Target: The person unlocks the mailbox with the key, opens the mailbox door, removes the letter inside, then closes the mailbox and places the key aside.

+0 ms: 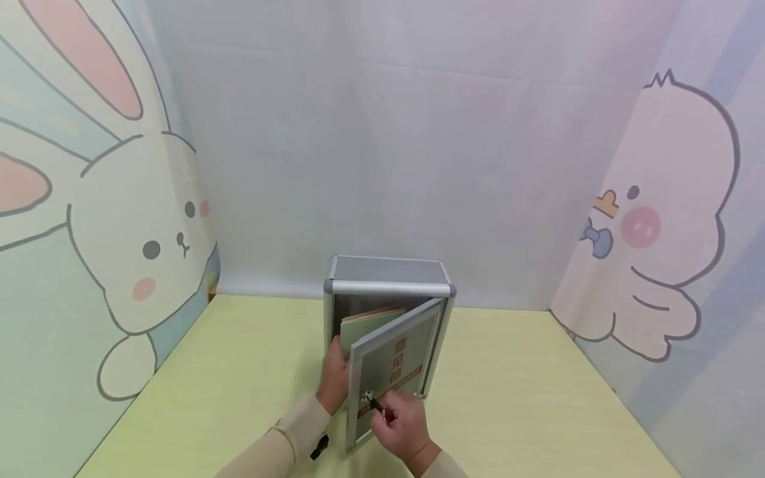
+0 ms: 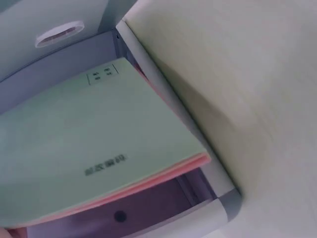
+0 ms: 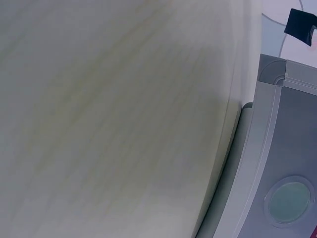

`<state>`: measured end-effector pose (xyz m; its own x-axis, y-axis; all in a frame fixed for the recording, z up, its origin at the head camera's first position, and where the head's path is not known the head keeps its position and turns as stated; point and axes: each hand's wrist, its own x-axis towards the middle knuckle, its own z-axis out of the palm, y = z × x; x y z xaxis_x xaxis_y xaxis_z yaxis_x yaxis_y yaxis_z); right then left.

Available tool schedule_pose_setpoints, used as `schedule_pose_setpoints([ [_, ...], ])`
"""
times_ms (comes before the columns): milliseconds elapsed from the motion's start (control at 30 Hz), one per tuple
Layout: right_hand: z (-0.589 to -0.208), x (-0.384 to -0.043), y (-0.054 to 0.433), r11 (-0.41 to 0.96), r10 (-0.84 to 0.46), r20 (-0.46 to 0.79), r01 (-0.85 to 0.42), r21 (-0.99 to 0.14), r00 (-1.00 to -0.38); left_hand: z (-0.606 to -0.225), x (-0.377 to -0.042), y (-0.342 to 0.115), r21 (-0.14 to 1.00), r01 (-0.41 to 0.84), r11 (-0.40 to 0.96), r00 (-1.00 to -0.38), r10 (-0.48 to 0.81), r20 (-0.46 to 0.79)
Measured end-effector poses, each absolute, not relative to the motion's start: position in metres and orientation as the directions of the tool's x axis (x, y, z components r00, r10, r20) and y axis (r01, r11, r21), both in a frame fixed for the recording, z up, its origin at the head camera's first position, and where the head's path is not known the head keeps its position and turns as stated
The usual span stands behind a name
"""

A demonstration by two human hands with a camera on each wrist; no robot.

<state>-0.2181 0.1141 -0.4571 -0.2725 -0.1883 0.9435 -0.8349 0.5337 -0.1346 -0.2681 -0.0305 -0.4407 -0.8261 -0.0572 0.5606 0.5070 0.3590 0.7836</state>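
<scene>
A grey metal suggestion box (image 1: 388, 270) with silver edges stands upright, its front door (image 1: 394, 365) swung partly open. My left hand (image 1: 335, 377) reaches in at the left of the opening and holds a stack of envelopes (image 1: 366, 325). In the left wrist view the top envelope (image 2: 99, 129) is pale green, with pink ones beneath, tilted inside the box frame; only a bit of finger (image 2: 15, 233) shows. My right hand (image 1: 403, 425) pinches a black-headed key (image 1: 375, 403) at the door's lock (image 1: 367, 395). The right wrist view does not show that hand.
The box stands on a pale yellow table (image 1: 508, 385). Behind it hangs a pale curtain (image 1: 388, 146), with a cartoon rabbit on the left and a chick on the right. A small black object (image 1: 319, 447) is beside my left sleeve.
</scene>
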Motion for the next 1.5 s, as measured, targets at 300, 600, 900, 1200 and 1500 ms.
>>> schedule_pose_setpoints([
  [300,-0.463,-0.222,0.115,0.525,-0.186,0.958,-0.846,-0.092,-0.22,-0.449,-0.255,-0.044,0.703,0.596,0.387,-0.743,-0.067,0.666],
  [600,-0.463,-0.224,0.113,0.51,-0.172,0.959,-0.854,-0.107,-0.223,-0.451,-0.247,-0.054,0.654,0.637,0.408,-0.693,-0.068,0.717],
  [900,-0.46,-0.22,0.111,0.513,-0.173,0.95,-0.847,-0.139,-0.261,-0.452,-0.239,-0.064,0.691,0.578,0.434,-0.731,-0.1,0.675],
  [1200,-0.458,-0.215,0.109,0.492,-0.163,0.933,-0.846,-0.206,-0.322,-0.456,-0.231,-0.074,0.692,0.563,0.452,-0.728,-0.125,0.674],
  [1500,-0.458,-0.218,0.109,0.489,-0.166,0.948,-0.857,-0.16,-0.272,-0.454,-0.224,-0.092,0.707,0.491,0.509,-0.739,-0.186,0.647],
])
